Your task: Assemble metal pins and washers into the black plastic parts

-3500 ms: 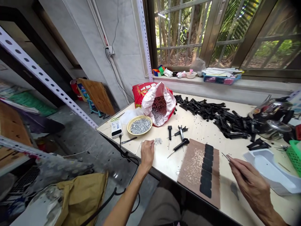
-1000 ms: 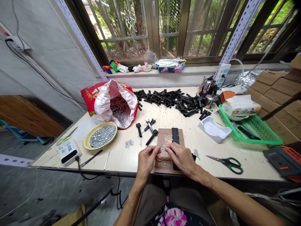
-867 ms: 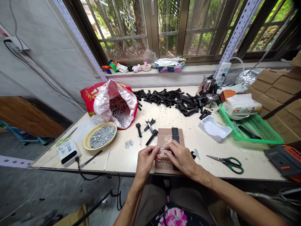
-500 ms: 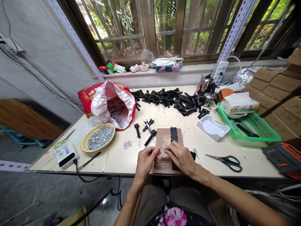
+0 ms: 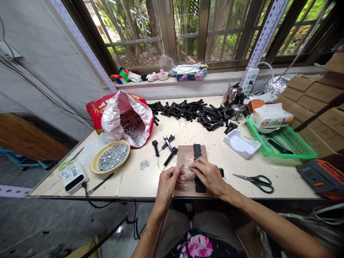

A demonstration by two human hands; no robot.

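A thin metal rod point(image 5: 186, 168) runs between the fingertips of both hands, above a brown board point(image 5: 182, 152). My left hand point(image 5: 171, 177) is closed, pinching its left end between thumb and finger; whatever else those fingers cover is hidden. My right hand point(image 5: 208, 175) pinches the other end. Beyond the right knuckles a black end point(image 5: 221, 172) sticks out; I cannot tell whether that hand holds it. A column of black pads point(image 5: 197, 152) lines the board's right side, beside pale specks. Just past my left hand lie several black pieces with metal rods point(image 5: 170, 156).
Left are a yellow bowl point(image 5: 94, 164) of small metal parts, a red bag point(image 5: 94, 113) of metal pins and a white device point(image 5: 73, 177). Black clips point(image 5: 188, 110) are heaped at the back. Right are scissors point(image 5: 258, 182), a white tray point(image 5: 242, 145) and a green basket point(image 5: 295, 154).
My right hand has shifted slightly up and its fingers have moved a little along the rod. The whole view has also moved slightly. Both hands keep their pinch.
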